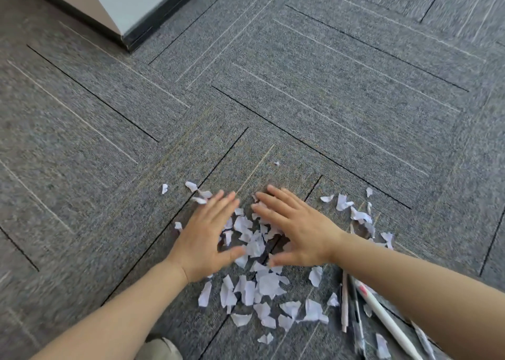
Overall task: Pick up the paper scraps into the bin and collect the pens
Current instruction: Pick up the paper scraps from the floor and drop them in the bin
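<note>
Several white paper scraps (255, 246) lie scattered on the grey carpet, most in a heap near the bottom centre. My left hand (209, 239) and my right hand (296, 229) lie flat with straight fingers on either side of the heap, palms down on the scraps. More scraps (358, 214) lie to the right of my right hand. Several pens lie on the carpet under my right forearm: a white pen (388, 321), a dark pen (356, 321) and a pale pink pen (345, 302). No bin is in view.
Grey carpet tiles (314, 86) stretch out beyond the hands. A wall corner with a dark skirting board (128, 37) stands at the top left. A bit of clothing (161, 348) shows at the bottom edge.
</note>
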A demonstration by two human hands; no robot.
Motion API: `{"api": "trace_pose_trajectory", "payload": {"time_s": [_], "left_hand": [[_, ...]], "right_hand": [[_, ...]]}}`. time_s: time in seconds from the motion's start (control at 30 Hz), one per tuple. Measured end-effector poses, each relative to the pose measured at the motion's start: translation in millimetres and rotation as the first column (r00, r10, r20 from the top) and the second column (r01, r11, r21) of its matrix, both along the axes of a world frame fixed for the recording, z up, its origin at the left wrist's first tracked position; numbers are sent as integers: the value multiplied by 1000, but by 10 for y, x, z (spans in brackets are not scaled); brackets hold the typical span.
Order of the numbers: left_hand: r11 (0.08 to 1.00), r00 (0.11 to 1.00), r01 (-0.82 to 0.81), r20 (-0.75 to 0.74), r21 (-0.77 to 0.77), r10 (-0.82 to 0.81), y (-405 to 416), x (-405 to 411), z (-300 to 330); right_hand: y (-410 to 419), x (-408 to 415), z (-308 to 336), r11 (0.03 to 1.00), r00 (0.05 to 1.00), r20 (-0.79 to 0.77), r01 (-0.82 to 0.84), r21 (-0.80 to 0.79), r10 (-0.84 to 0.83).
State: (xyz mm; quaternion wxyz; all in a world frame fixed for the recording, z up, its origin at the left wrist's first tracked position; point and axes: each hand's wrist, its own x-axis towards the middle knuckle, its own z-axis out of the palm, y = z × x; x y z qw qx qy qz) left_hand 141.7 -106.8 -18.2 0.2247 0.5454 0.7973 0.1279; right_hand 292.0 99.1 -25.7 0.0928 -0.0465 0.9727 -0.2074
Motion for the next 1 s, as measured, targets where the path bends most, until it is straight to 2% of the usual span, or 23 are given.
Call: {"api": "trace_pose_trajectory", "payload": {"time_s": [0.1, 0.17, 0.27, 0.4, 0.53, 0.63, 0.7, 0.8, 0.87, 1.0], "left_hand": [[997, 999, 20, -45, -70, -23, -55, 243, -34], [995, 991, -19, -133, -96, 6, -16, 366, -59], [994, 972, -106, -211, 6, 105, 143, 435, -86], [985, 963, -59, -252, 161, 99, 394, 307, -81], [991, 959, 68, -280, 114, -33, 524, 145, -21], [994, 982, -44, -178, 105, 62, 583, 73, 74], [967, 979, -164, -91, 195, 184, 719, 80, 205], [888, 964, -249, 9, 387, 266, 1160, 241, 620], [823, 965, -255, 86, 507, 247, 1566, 458, 1005], [688, 946, -230, 324, 688, -7, 2408, 1083, 1822]], "right_hand": [[-91, 63, -73, 995, 999, -31, -11, 98, 14], [-122, 28, -101, 984, 990, -139, 55, 171, -31], [-92, -53, -89, 979, 960, -273, 105, 172, -55], [-73, -166, -43, 979, 974, -220, 96, 180, -55], [-67, -223, 68, 955, 952, -118, 292, 55, -284], [-10, -148, 232, 819, 831, -34, 541, -191, -556], [78, -73, 435, 704, 739, 3, 643, -301, -674], [286, 49, 885, 535, 568, -54, 734, -419, -821], [462, 166, 1293, 423, 430, -111, 751, -507, -896], [830, 731, 2184, 240, 125, -217, 705, -667, -968]]}}
